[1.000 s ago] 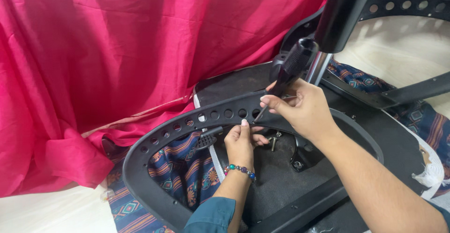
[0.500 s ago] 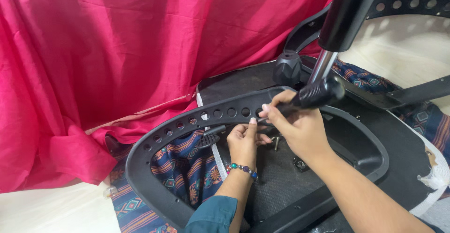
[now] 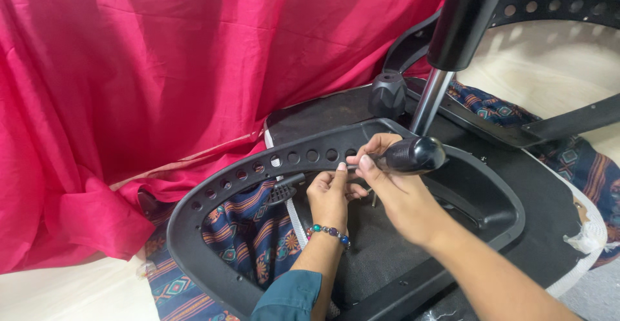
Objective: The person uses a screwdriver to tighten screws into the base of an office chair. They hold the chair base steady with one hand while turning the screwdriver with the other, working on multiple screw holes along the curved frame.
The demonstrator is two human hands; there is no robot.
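An upturned office chair lies before me, its black seat underside (image 3: 381,256) facing up. A black plastic armrest loop (image 3: 258,166) with a row of round holes curves across the middle. My right hand (image 3: 394,188) grips a screwdriver by its black handle (image 3: 413,154), held nearly level and pointing left at the armrest. My left hand (image 3: 330,195), with a beaded bracelet at the wrist, presses its fingers against the armrest next to the tool's tip. The tip itself is hidden behind my fingers.
The chair's black gas cylinder and chrome shaft (image 3: 429,104) rise just behind my hands, beside a black knob (image 3: 387,93). A red cloth (image 3: 148,95) drapes the left and back. A patterned blue rug (image 3: 248,237) lies underneath. A second armrest loop (image 3: 555,4) sits at the top right.
My right hand has tilted the screwdriver from upright down to nearly level, its handle now pointing right. The left hand has stayed on the armrest.
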